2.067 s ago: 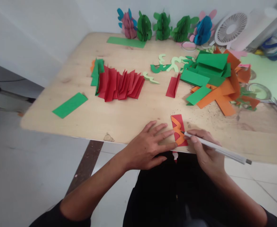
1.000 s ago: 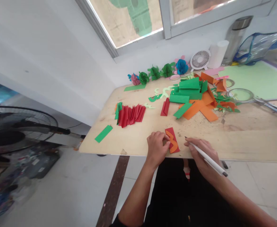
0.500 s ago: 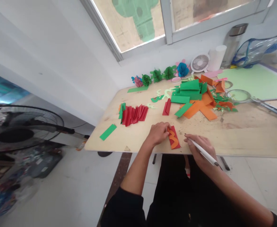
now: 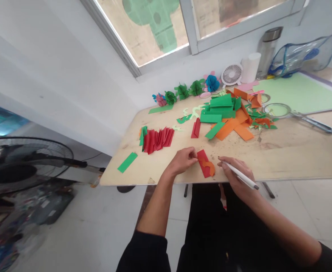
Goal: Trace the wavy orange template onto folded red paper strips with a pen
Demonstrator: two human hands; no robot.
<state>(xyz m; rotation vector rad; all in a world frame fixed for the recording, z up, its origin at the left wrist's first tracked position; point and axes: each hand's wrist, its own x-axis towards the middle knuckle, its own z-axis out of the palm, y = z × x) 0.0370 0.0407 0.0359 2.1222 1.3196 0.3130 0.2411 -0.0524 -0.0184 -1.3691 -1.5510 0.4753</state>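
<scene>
A folded red paper strip (image 4: pixel 202 155) lies near the front edge of the table, with a curvy orange paper cut-out (image 4: pixel 210 167) askew over its lower part. At the strip's left edge is my left hand (image 4: pixel 181 161), its fingers curled and thumb and fingertips together; what they pinch, if anything, cannot be made out. My right hand (image 4: pixel 239 175) grips a white pen (image 4: pixel 241 174), just right of the strip. The pen's dark tip sits past the fingertips, apart from the paper.
Red folded papers (image 4: pixel 158 139) stand in a row on the left, near a green strip (image 4: pixel 127 162). Green folded papers (image 4: pixel 221 105) and orange ones (image 4: pixel 228 128) are heaped behind. Scissors (image 4: pixel 310 120), a small fan (image 4: pixel 232 74), a bottle (image 4: pixel 268 51) and paper flowers (image 4: pixel 196 87) lie farther back.
The orange cut-out has shifted and turned on the red strip, its lower end now over the right edge. My left fingers have drawn back to the strip's left edge. The pen stays in my right hand.
</scene>
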